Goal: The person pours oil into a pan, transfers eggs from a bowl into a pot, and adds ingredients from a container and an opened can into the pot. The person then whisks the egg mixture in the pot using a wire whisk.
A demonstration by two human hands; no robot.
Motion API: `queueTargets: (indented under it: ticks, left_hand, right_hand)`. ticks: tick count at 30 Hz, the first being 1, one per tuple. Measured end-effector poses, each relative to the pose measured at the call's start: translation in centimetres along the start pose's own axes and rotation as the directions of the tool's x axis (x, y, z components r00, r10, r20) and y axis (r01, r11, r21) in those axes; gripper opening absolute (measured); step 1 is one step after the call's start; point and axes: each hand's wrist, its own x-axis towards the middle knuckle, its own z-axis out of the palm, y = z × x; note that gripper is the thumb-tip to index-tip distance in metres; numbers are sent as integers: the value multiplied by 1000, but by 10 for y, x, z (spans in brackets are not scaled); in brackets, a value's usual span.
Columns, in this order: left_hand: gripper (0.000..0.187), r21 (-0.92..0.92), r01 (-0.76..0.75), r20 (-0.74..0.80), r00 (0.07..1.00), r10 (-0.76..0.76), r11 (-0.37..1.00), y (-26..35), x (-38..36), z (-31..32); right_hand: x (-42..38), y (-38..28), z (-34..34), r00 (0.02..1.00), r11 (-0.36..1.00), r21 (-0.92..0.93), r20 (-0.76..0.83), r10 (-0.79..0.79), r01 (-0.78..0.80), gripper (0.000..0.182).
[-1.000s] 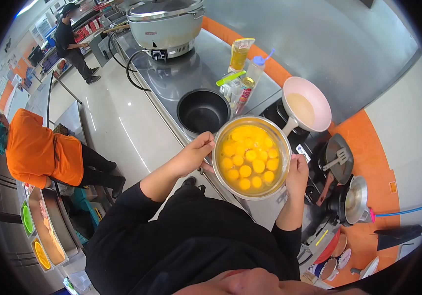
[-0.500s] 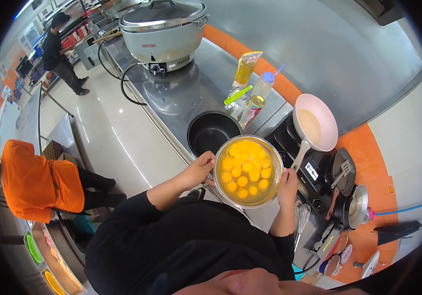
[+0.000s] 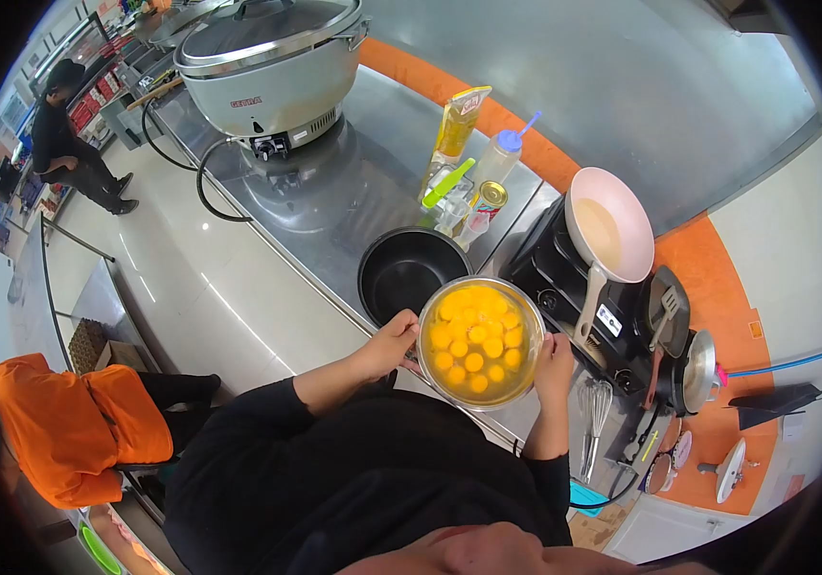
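Observation:
A round metal bowl point(image 3: 427, 369) holds many raw eggs point(image 3: 476, 335), their yolks whole in clear egg white. My left hand point(image 3: 387, 345) grips its rim on the left side, fingers closed. On the opposite side my right hand point(image 3: 554, 369) pinches the rim, thumb near the top edge. The bowl is held level in front of my body. Just beyond it a black pot point(image 3: 411, 276) stands on the steel counter, partly overlapped by the bowl's edge. A balloon whisk point(image 3: 593, 426) lies to the right of my right hand.
A pink frying pan point(image 3: 633, 230) sits on a black gas stove point(image 3: 564, 259). Behind the pot stand a squeeze bottle point(image 3: 499, 158), a can point(image 3: 490, 199) and a yellow pouch point(image 3: 456, 125). A large rice cooker point(image 3: 277, 86) is farther left. Two people point(image 3: 76, 422) are at left.
The view has turned slightly, so the rice cooker and counter appear farther left. Both hands still hold the bowl in nearly the same place before me.

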Motion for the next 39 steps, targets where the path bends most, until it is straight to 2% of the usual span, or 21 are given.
queueTargets:
  ticks: [9,12,18,20,26,39]
  left_hand:
    - [18,-65,74,-35,997,-76,995,-8,12,-13]
    - [18,-99,98,-42,994,-102,990,-9,13,-14]
    - [16,-140,131,-30,990,-136,981,-8,12,-18]
    - [15,-169,135,-36,989,-143,976,-5,10,-17]
    - [12,-218,152,-58,984,-169,964,-3,8,-17]
    - [22,-260,172,-92,975,-202,950,-4,8,-14]
  right_hand:
    - [21,-16,8,999,997,-75,44,8,-4,23]
    - [31,-20,8,996,990,-119,65,-68,76,23]
    - [46,-36,8,990,981,-170,126,-70,91,24]
    - [49,-46,7,989,981,-185,149,-26,53,25]
    - [57,-46,9,985,972,-216,160,-59,93,27]
    - [70,-61,9,979,966,-248,201,-28,78,27]
